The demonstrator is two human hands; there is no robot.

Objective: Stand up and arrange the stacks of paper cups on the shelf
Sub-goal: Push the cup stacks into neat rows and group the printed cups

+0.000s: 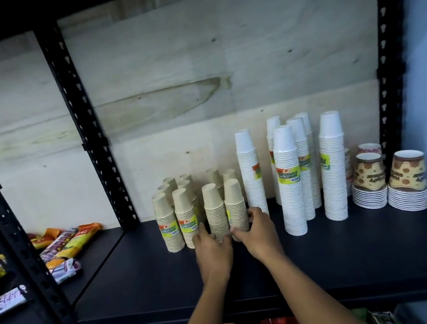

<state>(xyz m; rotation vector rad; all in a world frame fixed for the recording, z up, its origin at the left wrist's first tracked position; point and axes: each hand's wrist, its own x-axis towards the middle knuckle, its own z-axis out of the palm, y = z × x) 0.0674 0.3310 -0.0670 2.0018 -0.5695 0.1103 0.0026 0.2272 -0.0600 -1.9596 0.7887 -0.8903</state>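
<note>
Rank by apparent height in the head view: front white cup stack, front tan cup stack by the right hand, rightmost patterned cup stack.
1. Front white cup stack, tallest.
2. Front tan cup stack.
3. Rightmost patterned cup stack; close to the tan one, so that order is unsure.

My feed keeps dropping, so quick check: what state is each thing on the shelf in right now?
Beige cup stacks: upright, clustered.
Tall white cup stacks: upright.
Patterned cup stacks: upright, far right.
Left hand: fingers at base of a front beige stack.
Right hand: fingers around the neighbouring beige stack.
Snack packets: lying flat.
</note>
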